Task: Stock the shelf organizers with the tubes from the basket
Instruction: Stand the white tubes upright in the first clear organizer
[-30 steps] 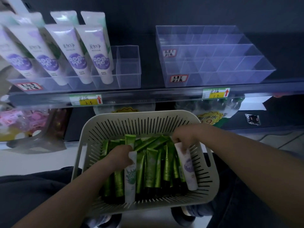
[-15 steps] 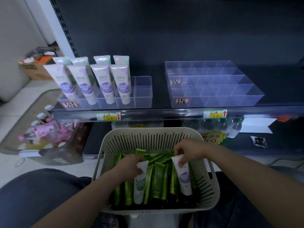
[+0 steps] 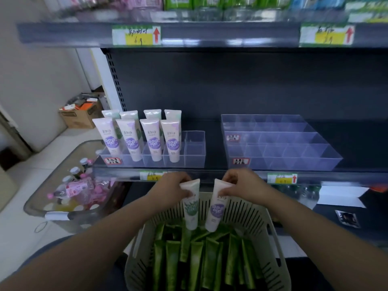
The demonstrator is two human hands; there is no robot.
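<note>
My left hand (image 3: 174, 189) grips the crimped end of a white tube with a green print (image 3: 190, 208), cap hanging down. My right hand (image 3: 241, 184) holds a white tube with a purple label (image 3: 216, 208) the same way. Both tubes hang above the far rim of the beige slotted basket (image 3: 270, 238), which holds several green tubes (image 3: 195, 259). On the shelf, the left clear organizer (image 3: 194, 152) carries several purple-label tubes (image 3: 151, 141); its rightmost compartments hold nothing. The right clear organizer (image 3: 279, 143) has no tubes in it.
A shelf rail with price tags (image 3: 280, 178) runs just beyond my hands. An upper shelf (image 3: 210, 34) overhangs the organizers. A grey bin of bottles (image 3: 73, 190) stands on the floor at left, with a cardboard box (image 3: 80, 114) behind it.
Both hands have lifted their tubes out of the basket toward the shelf edge. The camera has tilted up, bringing the upper shelf into view.
</note>
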